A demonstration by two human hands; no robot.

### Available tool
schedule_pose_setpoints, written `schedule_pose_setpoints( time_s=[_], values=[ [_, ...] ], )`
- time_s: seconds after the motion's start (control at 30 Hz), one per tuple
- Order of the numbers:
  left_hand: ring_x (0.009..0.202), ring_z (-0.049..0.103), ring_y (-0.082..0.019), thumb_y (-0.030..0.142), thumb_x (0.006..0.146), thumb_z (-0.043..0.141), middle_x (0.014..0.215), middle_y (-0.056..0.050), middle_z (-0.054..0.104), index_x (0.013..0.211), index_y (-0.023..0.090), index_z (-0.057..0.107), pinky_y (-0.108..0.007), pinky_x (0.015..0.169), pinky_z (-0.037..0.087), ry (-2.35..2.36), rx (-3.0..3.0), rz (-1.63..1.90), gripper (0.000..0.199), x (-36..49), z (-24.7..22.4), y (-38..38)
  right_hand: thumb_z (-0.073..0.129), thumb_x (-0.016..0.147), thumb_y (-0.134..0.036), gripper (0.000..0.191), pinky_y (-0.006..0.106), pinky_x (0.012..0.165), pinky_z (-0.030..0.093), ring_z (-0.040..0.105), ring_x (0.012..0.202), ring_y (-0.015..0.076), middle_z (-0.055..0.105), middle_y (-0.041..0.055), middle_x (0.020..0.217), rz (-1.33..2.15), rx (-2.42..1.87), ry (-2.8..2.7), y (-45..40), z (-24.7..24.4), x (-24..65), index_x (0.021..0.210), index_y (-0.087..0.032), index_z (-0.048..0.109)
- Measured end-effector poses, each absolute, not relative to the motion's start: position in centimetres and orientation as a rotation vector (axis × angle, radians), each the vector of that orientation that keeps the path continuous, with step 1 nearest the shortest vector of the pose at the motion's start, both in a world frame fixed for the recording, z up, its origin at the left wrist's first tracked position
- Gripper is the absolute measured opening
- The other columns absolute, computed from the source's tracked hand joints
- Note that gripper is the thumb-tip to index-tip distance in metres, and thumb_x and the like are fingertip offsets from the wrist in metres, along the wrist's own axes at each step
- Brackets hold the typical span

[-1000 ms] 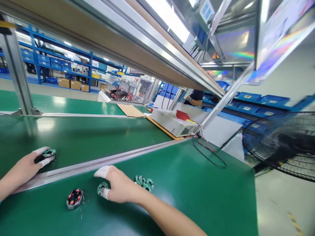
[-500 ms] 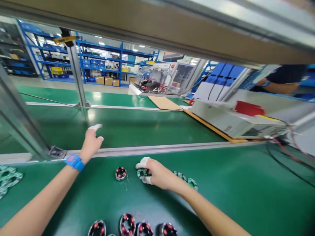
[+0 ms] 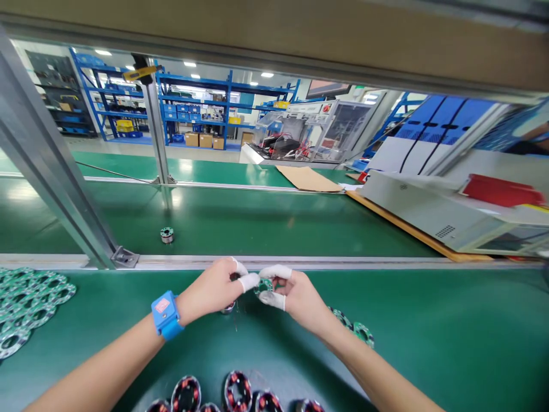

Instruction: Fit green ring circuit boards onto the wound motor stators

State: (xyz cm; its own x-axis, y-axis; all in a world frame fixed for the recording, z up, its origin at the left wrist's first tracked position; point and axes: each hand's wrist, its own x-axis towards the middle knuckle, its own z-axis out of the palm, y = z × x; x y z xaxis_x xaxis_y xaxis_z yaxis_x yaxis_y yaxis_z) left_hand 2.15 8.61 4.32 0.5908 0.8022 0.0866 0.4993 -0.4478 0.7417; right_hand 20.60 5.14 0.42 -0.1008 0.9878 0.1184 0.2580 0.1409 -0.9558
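My right hand [image 3: 295, 294] pinches a green ring-shaped circuit board [image 3: 258, 290] between white-covered fingertips. Close beside it on the left is my left hand [image 3: 221, 286], thumb and forefinger drawn together near the ring's edge; what lies between them is hidden. Under that hand a motor stator coil [image 3: 229, 309] shows only in part, on the green bench with thin wire ends beside it. More green rings [image 3: 362, 332] lie by my right forearm. Several stators with red-and-black windings [image 3: 238, 392] stand along the near edge.
At left lies a spread of green ring boards [image 3: 32, 297]. A stator topped with a green ring [image 3: 167, 234] stands beyond the metal rail [image 3: 266, 262]. An aluminium post [image 3: 64, 154] rises at left, a grey metal case [image 3: 424, 212] sits at right, and a shelf [image 3: 274, 57] hangs overhead.
My left hand has come back from beyond the rail to beside my right hand, leaving a ring-topped stator there. My right hand keeps its green ring. The view has shifted right.
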Motion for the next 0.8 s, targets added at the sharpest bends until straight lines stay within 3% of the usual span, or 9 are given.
schedule_pose_setpoints(
  time_s=[0.13,0.27,0.4,0.5,0.6,0.7,0.8],
  values=[
    [0.059,0.05,-0.012,0.03,0.081,0.046,0.057,0.002,0.053,0.059,0.015,0.054,-0.023,0.056,0.035,0.986,2.129,0.562,0.027,2.9,4.2,7.7,0.076,0.057,-0.034,0.031,0.025,0.055,0.048,0.049,0.063,0.0131,0.056,0.0016,0.071,1.041,-1.157,-1.442,4.5,0.7,19.7,0.08,-0.017,0.065],
    [0.057,0.046,-0.011,0.028,0.081,0.046,0.057,0.002,0.051,0.058,0.015,0.051,-0.022,0.054,0.033,0.962,2.11,0.596,0.027,3.0,3.9,7.9,0.072,0.061,-0.026,0.034,0.025,0.057,0.052,0.053,0.068,0.0136,0.056,0.0039,0.085,1.012,-1.154,-1.559,3.8,0.8,19.6,0.094,-0.02,0.066],
    [0.056,0.047,-0.011,0.028,0.083,0.044,0.056,0.002,0.051,0.059,0.015,0.052,-0.022,0.053,0.034,0.95,2.143,0.53,0.028,2.6,4.1,8.1,0.068,0.067,-0.023,0.035,0.028,0.059,0.055,0.057,0.066,0.0138,0.058,0.0052,0.087,0.74,-1.206,-1.814,3.4,0.7,20.0,0.102,-0.022,0.065],
    [0.067,0.055,-0.017,0.042,0.085,0.042,0.068,-0.004,0.059,0.065,0.015,0.055,-0.026,0.061,0.04,1.186,2.355,0.508,0.036,1.9,4.2,7.8,0.066,0.07,-0.023,0.033,0.031,0.06,0.055,0.058,0.06,0.014,0.062,0.0058,0.085,0.434,-1.261,-1.926,3.5,0.4,20.6,0.104,-0.021,0.065],
    [0.077,0.058,-0.029,0.059,0.073,0.053,0.077,-0.013,0.061,0.07,0.013,0.059,-0.036,0.066,0.043,1.527,2.515,0.279,0.047,1.1,3.4,7.3,0.066,0.071,-0.027,0.031,0.029,0.056,0.054,0.058,0.054,0.0138,0.061,0.0038,0.075,0.377,-1.348,-1.91,4.1,0.1,21.1,0.102,-0.022,0.066],
    [0.074,0.059,-0.027,0.046,0.069,0.062,0.08,-0.011,0.062,0.076,0.014,0.061,-0.034,0.065,0.044,1.414,2.491,0.124,0.032,0.9,2.2,7.0,0.066,0.069,-0.031,0.033,0.028,0.053,0.054,0.057,0.052,0.0133,0.057,0.0018,0.068,0.503,-1.404,-1.837,4.7,-0.1,21.4,0.1,-0.021,0.067],
    [0.076,0.058,-0.022,0.034,0.069,0.063,0.083,-0.006,0.061,0.081,0.017,0.061,-0.029,0.068,0.043,1.217,2.443,0.248,0.021,1.1,1.0,7.0,0.066,0.069,-0.035,0.035,0.026,0.051,0.053,0.056,0.051,0.0125,0.058,0.0023,0.07,0.641,-1.414,-1.744,5.2,-0.1,21.6,0.099,-0.019,0.068]
  ],
)
